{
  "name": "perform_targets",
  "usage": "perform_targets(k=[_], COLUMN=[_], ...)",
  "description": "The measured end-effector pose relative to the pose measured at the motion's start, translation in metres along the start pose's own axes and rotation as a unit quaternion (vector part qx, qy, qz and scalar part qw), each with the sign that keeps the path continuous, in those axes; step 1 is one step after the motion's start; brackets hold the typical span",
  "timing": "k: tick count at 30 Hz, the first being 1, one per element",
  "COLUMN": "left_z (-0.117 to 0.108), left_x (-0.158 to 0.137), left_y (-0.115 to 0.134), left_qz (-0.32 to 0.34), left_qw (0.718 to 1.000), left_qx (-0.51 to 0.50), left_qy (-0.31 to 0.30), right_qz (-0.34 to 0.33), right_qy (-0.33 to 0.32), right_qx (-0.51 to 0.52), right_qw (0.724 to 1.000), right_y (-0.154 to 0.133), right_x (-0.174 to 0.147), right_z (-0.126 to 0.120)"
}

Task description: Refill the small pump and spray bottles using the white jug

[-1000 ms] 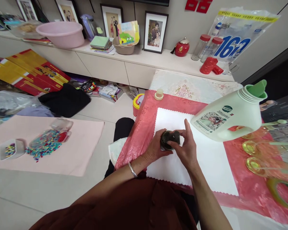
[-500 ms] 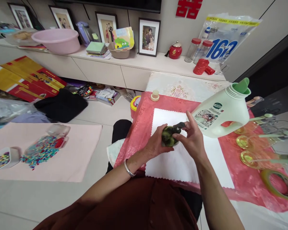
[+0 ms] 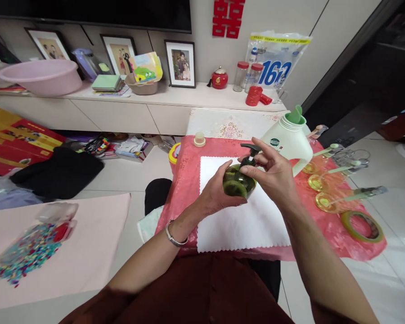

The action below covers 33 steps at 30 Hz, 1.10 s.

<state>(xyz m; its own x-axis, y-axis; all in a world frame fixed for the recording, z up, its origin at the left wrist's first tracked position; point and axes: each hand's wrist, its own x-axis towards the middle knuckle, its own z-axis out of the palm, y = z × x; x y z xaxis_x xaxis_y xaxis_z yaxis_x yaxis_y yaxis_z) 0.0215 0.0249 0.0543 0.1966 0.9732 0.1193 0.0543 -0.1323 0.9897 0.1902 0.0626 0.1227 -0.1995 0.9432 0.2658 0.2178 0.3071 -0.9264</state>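
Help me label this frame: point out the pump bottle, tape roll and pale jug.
Pump bottle (image 3: 239, 182): head view, green body.
Tape roll (image 3: 345, 221): head view, left side of ring.
Pale jug (image 3: 289, 143): head view, upper body.
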Motion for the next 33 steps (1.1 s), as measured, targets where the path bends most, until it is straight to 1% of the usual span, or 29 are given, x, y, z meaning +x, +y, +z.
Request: perform_targets(k=[3,5,7,9,10,11,13,16,19,21,23,25,27,30,33], left_z=[0.007,0.012,0.016,0.021,0.023,0.025,0.029,0.03,0.031,0.034,0.038,0.041,0.044,0.044,0.043], left_x=[-0.001,-0.004,-0.008,-0.013,-0.015,-0.017,-0.021,-0.029,-0.039,-0.045,-0.05,-0.053,-0.054,-0.055,-0.055], left_y=[0.0,-0.002,-0.009,-0.022,-0.03,-0.039,-0.055,-0.073,-0.086,-0.094,-0.103,-0.11,-0.115,-0.117,-0.117], left_qz=[-0.016,-0.015,-0.007,0.011,0.026,0.044,0.069,0.042,0.017,0.033,0.06,0.079,0.089,0.105,0.11], left_qw=[1.0,1.0,0.999,0.997,0.995,0.993,0.987,0.975,0.966,0.962,0.959,0.957,0.956,0.953,0.949], left_qx=[0.008,0.018,0.021,0.011,0.012,0.03,0.103,0.193,0.243,0.263,0.272,0.276,0.278,0.284,0.293], left_qy=[0.006,-0.007,-0.039,-0.079,-0.098,-0.103,-0.1,-0.099,-0.084,-0.065,-0.049,-0.038,-0.034,-0.031,-0.032], right_qz=[-0.019,-0.034,-0.035,-0.024,-0.017,-0.011,0.003,0.019,0.039,0.057,0.073,0.081,0.088,0.106,0.138], right_qy=[-0.003,-0.02,-0.035,-0.035,-0.022,-0.003,0.047,0.152,0.26,0.322,0.366,0.388,0.397,0.403,0.402], right_qx=[-0.057,-0.112,-0.143,-0.155,-0.166,-0.178,-0.205,-0.25,-0.296,-0.328,-0.359,-0.382,-0.398,-0.41,-0.411], right_qw=[0.998,0.993,0.989,0.987,0.986,0.984,0.978,0.956,0.918,0.886,0.856,0.835,0.822,0.811,0.806], right_y=[-0.001,-0.001,0.001,0.003,0.005,0.008,0.014,0.028,0.046,0.058,0.069,0.077,0.083,0.092,0.103], right_x=[-0.007,-0.017,-0.03,-0.045,-0.052,-0.06,-0.073,-0.092,-0.108,-0.116,-0.121,-0.124,-0.126,-0.127,-0.128], right_z=[-0.007,-0.013,-0.019,-0.023,-0.025,-0.028,-0.037,-0.063,-0.097,-0.117,-0.134,-0.145,-0.152,-0.155,-0.158])
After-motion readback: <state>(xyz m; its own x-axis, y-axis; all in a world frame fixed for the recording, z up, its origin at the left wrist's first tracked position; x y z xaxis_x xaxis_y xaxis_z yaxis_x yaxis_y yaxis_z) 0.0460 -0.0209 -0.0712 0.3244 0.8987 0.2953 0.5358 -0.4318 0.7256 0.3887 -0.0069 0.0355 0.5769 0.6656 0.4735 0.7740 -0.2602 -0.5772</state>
